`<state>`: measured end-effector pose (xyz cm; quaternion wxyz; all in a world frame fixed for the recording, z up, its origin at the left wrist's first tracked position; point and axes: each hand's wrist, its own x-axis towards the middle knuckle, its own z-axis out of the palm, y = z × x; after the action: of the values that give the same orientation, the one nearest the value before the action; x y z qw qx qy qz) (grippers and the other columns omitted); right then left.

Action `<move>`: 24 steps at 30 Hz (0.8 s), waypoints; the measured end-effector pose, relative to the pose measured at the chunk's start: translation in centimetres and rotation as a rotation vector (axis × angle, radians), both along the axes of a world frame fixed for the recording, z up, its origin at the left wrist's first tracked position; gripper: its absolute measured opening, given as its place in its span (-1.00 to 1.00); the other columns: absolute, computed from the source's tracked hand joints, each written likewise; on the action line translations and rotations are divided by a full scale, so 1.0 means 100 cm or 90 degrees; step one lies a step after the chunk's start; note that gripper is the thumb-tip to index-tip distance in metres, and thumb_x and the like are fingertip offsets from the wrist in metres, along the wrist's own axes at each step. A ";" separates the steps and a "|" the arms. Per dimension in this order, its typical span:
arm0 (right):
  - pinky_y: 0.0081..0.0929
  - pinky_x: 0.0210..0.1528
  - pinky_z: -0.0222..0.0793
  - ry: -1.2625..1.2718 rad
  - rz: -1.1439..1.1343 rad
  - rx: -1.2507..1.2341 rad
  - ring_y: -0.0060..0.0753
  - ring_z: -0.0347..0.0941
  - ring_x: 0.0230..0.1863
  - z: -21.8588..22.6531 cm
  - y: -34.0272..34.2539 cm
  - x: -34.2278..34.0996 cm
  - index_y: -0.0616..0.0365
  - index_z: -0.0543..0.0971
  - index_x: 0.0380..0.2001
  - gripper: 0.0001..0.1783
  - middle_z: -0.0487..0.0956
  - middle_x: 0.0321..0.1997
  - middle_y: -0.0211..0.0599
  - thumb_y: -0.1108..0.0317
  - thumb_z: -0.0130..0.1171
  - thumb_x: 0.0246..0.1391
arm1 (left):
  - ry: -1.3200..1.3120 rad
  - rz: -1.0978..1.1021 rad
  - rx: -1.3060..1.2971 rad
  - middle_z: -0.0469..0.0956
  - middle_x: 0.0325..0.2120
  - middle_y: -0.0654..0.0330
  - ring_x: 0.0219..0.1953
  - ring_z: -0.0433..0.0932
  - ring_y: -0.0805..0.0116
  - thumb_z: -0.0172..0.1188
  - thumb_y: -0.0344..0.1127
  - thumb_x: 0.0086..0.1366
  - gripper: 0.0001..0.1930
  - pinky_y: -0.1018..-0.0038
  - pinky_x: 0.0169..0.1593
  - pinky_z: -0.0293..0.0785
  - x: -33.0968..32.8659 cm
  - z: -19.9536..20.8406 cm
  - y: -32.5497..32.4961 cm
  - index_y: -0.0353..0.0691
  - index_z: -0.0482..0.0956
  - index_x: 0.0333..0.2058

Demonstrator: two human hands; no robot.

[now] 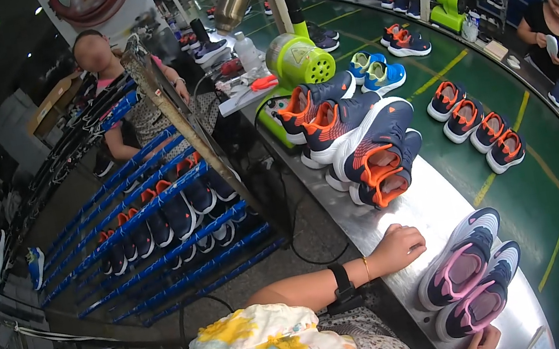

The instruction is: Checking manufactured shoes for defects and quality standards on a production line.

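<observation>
My left hand (397, 248) lies on the metal worktable (416, 206) with its fingers curled in and nothing visible in them. On the right of it stands a pair of navy and white sneakers with pink collars: the farther sneaker (460, 266) and the nearer sneaker (479, 307). My right hand (480, 347) is at the heel of the nearer one, partly cut off by the lower edge. Its fingers are bent close to the sole; whether they grip it cannot be made out. Beyond my left hand, several navy sneakers (370, 136) with orange collars are heaped on the table.
A green machine (300, 60) stands behind the heap. Along the right runs a green conveyor belt (451, 174) carrying orange-collared sneakers (464, 116) and blue sneakers (381, 74). On the left is a rack (153, 219) of shoes on blue bars. Two people sit nearby, one left, one across the belt.
</observation>
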<state>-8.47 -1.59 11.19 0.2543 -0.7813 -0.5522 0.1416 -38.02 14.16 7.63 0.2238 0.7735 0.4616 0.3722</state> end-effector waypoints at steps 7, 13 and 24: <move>-0.21 0.00 0.22 0.003 -0.005 -0.004 0.11 0.34 -0.09 -0.001 0.000 0.001 0.37 0.47 -0.15 -0.60 0.46 -0.16 0.13 0.21 -0.04 0.13 | -0.011 -0.003 0.005 0.50 -0.44 0.31 -0.32 0.46 0.36 0.15 -0.26 0.13 -0.90 0.38 -0.04 0.15 0.000 0.000 0.000 -0.12 0.53 -0.43; -0.21 0.01 0.22 0.016 -0.017 0.007 0.09 0.35 -0.09 -0.003 -0.001 0.002 0.37 0.47 -0.15 -0.59 0.46 -0.16 0.11 0.20 -0.03 0.12 | -0.001 -0.001 0.003 0.51 -0.43 0.32 -0.31 0.46 0.37 0.14 -0.26 0.14 -0.90 0.37 -0.03 0.15 0.000 0.000 0.001 -0.13 0.54 -0.42; -0.22 -0.01 0.23 0.034 -0.014 0.033 0.10 0.36 -0.12 -0.005 0.000 0.003 0.38 0.48 -0.16 -0.59 0.47 -0.18 0.13 0.19 -0.02 0.11 | 0.002 -0.001 0.000 0.51 -0.43 0.32 -0.31 0.46 0.37 0.14 -0.25 0.14 -0.89 0.38 -0.03 0.15 0.001 0.000 0.001 -0.13 0.54 -0.42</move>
<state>-8.18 -1.57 10.65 0.2905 -0.7764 -0.5400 0.1455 -37.95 14.27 7.61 0.2232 0.7746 0.4612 0.3707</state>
